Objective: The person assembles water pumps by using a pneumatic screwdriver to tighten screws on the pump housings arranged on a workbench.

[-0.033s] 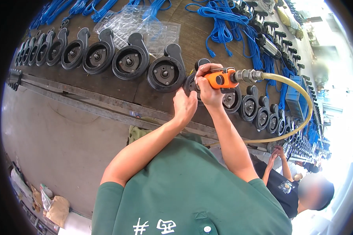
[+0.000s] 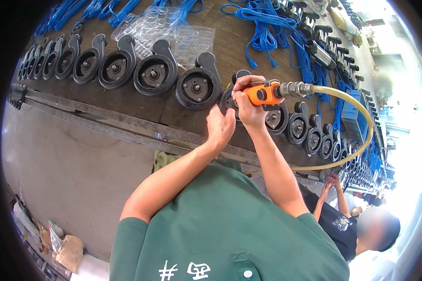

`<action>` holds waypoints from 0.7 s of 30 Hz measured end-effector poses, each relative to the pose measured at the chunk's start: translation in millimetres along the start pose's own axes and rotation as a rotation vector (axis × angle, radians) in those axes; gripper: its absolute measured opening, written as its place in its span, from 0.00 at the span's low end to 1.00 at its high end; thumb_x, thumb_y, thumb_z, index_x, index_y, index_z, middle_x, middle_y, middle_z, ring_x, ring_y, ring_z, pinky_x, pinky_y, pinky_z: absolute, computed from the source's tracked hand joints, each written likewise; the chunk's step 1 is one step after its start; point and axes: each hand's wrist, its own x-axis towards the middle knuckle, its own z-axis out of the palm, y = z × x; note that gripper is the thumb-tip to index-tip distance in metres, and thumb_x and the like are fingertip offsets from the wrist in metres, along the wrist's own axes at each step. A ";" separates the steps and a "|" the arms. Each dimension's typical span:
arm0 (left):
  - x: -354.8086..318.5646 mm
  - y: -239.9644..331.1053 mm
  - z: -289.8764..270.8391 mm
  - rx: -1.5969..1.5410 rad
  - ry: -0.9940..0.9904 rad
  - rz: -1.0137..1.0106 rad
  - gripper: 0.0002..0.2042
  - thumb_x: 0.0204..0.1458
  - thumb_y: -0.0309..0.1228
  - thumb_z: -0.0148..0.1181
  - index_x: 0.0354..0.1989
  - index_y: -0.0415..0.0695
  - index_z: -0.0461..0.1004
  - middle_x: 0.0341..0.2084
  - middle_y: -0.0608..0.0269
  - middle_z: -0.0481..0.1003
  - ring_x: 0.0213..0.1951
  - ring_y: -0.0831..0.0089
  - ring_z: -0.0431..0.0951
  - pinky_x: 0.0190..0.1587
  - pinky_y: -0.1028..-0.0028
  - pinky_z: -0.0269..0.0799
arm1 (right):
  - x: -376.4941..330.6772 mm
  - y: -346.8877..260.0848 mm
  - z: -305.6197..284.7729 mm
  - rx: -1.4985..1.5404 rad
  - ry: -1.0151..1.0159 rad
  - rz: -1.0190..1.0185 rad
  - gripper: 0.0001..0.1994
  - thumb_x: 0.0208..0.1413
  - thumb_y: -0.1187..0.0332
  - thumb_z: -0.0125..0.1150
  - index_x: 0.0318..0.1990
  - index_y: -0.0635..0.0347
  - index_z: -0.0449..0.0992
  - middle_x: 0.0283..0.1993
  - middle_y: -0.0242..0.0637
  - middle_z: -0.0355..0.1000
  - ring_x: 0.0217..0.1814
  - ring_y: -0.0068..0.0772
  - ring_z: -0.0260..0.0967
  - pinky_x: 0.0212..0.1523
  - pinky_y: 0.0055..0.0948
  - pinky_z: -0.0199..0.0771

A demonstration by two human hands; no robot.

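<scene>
My right hand (image 2: 249,103) is wrapped around an orange air tool (image 2: 264,95) with a metal coupling (image 2: 295,89) at its back end. The tool's working end is hidden by my fingers, over a black round housing (image 2: 225,99) with a short handle-like arm. Closed at the near left rim of that housing is my left hand (image 2: 221,125), its fingertips partly hidden. Just left stands a similar housing (image 2: 198,89) with a grey metal plate and a central shaft; another housing (image 2: 276,118) is partly covered by my right wrist.
A yellowish hose (image 2: 368,117) loops from the tool to the right and back toward me. Similar housings line the bench edge both ways. Behind them lie clear plastic trays (image 2: 197,44) and blue cable bundles (image 2: 262,35). A blue crate (image 2: 354,117) and a co-worker (image 2: 335,225) are at right.
</scene>
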 end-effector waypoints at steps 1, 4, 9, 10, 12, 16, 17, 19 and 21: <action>-1.0 3.4 -0.3 -0.020 -0.011 -0.012 0.24 0.52 0.32 0.54 0.57 0.34 0.70 0.46 0.36 0.78 0.50 0.46 0.80 0.56 0.60 0.72 | 0.0 0.7 0.4 0.000 0.012 0.000 0.11 0.49 0.82 0.62 0.41 0.65 0.73 0.36 0.34 0.74 0.37 0.23 0.73 0.39 0.24 0.75; -4.5 5.8 0.8 -0.025 0.018 0.038 0.22 0.52 0.32 0.54 0.55 0.34 0.72 0.45 0.38 0.79 0.50 0.47 0.80 0.57 0.60 0.72 | -0.4 -2.5 1.1 -0.025 0.033 0.015 0.12 0.47 0.84 0.61 0.41 0.66 0.73 0.37 0.35 0.74 0.37 0.23 0.74 0.39 0.23 0.76; -1.6 2.9 0.0 0.072 0.014 0.022 0.22 0.52 0.32 0.55 0.54 0.33 0.73 0.44 0.38 0.80 0.50 0.48 0.81 0.57 0.60 0.72 | 3.5 -25.3 -0.4 0.021 0.085 0.027 0.15 0.47 0.85 0.59 0.45 0.67 0.74 0.40 0.39 0.77 0.39 0.24 0.75 0.39 0.22 0.77; -1.1 0.6 -1.9 0.094 0.006 0.021 0.21 0.52 0.32 0.55 0.54 0.33 0.73 0.45 0.38 0.80 0.50 0.48 0.81 0.57 0.60 0.72 | -0.4 -33.2 -5.1 -0.007 0.064 0.002 0.16 0.50 0.84 0.58 0.48 0.66 0.72 0.40 0.39 0.76 0.38 0.24 0.74 0.38 0.22 0.76; 0.1 0.0 -2.1 0.082 0.006 0.008 0.21 0.53 0.31 0.55 0.54 0.33 0.73 0.45 0.37 0.80 0.50 0.47 0.81 0.57 0.60 0.72 | -11.5 -41.2 -17.9 0.003 0.081 -0.040 0.16 0.52 0.83 0.56 0.50 0.65 0.70 0.40 0.38 0.74 0.36 0.23 0.72 0.36 0.22 0.75; -0.5 1.3 -1.4 0.046 -0.010 -0.003 0.20 0.53 0.31 0.56 0.53 0.31 0.73 0.46 0.36 0.79 0.50 0.48 0.80 0.57 0.60 0.72 | -28.8 -39.8 -38.8 -0.039 0.104 -0.033 0.15 0.53 0.83 0.55 0.50 0.65 0.69 0.39 0.37 0.72 0.33 0.22 0.70 0.34 0.21 0.73; -0.5 0.3 -0.3 0.033 -0.010 -0.004 0.20 0.52 0.31 0.56 0.52 0.31 0.74 0.45 0.38 0.79 0.49 0.48 0.80 0.55 0.61 0.72 | -30.1 -39.2 -40.5 -0.035 0.115 -0.034 0.15 0.53 0.83 0.54 0.49 0.65 0.69 0.39 0.37 0.72 0.33 0.22 0.70 0.34 0.21 0.73; 0.8 -1.4 0.1 0.014 -0.006 -0.003 0.20 0.50 0.31 0.56 0.49 0.31 0.75 0.44 0.40 0.80 0.46 0.50 0.80 0.53 0.61 0.72 | -31.4 -36.9 -40.5 -0.020 0.140 -0.038 0.15 0.53 0.83 0.54 0.49 0.65 0.69 0.38 0.37 0.72 0.33 0.22 0.70 0.34 0.21 0.73; 1.4 -2.3 1.4 0.020 0.002 0.005 0.20 0.50 0.31 0.56 0.49 0.31 0.75 0.43 0.41 0.80 0.46 0.51 0.80 0.53 0.61 0.72 | -30.1 -36.1 -40.6 -0.031 0.137 -0.030 0.15 0.53 0.83 0.54 0.49 0.65 0.69 0.38 0.37 0.72 0.32 0.22 0.70 0.34 0.21 0.73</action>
